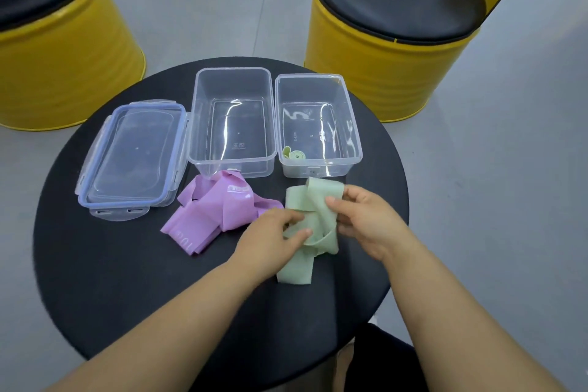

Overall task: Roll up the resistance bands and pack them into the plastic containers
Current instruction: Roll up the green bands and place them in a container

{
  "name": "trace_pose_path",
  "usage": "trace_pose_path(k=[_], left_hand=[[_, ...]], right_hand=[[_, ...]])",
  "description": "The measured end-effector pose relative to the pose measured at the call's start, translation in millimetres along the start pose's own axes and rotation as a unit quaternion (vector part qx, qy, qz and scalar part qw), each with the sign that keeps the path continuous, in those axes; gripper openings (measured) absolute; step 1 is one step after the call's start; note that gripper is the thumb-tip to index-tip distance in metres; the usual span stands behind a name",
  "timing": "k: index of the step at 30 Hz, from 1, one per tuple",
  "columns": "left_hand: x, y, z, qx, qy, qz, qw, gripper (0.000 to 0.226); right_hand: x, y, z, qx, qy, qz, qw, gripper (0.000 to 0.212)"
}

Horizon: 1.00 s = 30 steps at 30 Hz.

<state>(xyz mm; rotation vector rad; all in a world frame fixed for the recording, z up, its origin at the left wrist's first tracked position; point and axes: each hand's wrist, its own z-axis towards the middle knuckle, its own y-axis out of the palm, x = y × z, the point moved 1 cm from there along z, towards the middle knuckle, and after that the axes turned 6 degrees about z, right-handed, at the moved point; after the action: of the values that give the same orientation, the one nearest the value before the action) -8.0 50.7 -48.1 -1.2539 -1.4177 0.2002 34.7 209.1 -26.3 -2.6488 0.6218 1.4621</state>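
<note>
Right, from my feed both hands are on the green band [318, 216], which lies in a loose tangle on the near right part of the round black worktop [127, 264]. The left hand [273, 235] comes in from the left and pinches a loop of it between thumb and curled fingers. The right hand [362, 219] grips the band's right side, its fingers folded round a strip. One flat end of the band trails towards me from under the hands and rests on the worktop. Another loop stands up on the far side, just short of the right box [353, 124].

The purple band [216, 213] lies crumpled to the left of the green one, and its right edge is touching or tucked under the left hand. Its far edge reaches the near wall of the left box [192, 124].

The two clear boxes stand side by side at the far middle of the worktop, both without lids. I can see nothing in the left one. In the right one a small green roll [292, 153] sits in the near left corner. The clear lids [133, 156], with blue seals, are stacked flat further left, just beside the left box.

Beyond the worktop, on the grey floor, two yellow drum stools [381, 67] with black cushions stand far left and far right.
</note>
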Motion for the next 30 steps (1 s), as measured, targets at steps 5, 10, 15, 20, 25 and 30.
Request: trace_pose_path(k=[5,10,15,20,25,30], left_hand=[[16.6,-23.6,-14.4,-0.024,-0.028,-0.240,0.970,0.038],[28.8,-37.4,-45.3,-0.073,0.023,-0.286,0.955,0.036],[25.4,-42.5,-73.0,-0.053,0.013,-0.362,0.930,0.032],[25.6,-38.4,-88.2,-0.038,-0.023,-0.432,0.901,0.016],[12.1,-34.3,-89.7,0.006,-0.075,-0.513,0.855,0.019],[-1.7,-37.5,-83.6,0.094,-0.129,-0.569,0.807,0.018]], right_hand=[[-19.8,10.5,-26.2,-0.096,-0.002,0.217,0.971,0.021],[-23.0,24.1,-51.1,-0.135,-0.021,0.285,0.949,0.024],[-17.4,29.8,-68.9,-0.127,-0.054,0.245,0.960,0.024],[-7.4,41.7,-79.4,-0.112,-0.060,0.222,0.967,0.023],[-1.7,51.9,-72.1,-0.038,-0.083,0.155,0.984,0.022],[2.2,54.2,-65.5,0.041,-0.082,0.171,0.981,0.021]])
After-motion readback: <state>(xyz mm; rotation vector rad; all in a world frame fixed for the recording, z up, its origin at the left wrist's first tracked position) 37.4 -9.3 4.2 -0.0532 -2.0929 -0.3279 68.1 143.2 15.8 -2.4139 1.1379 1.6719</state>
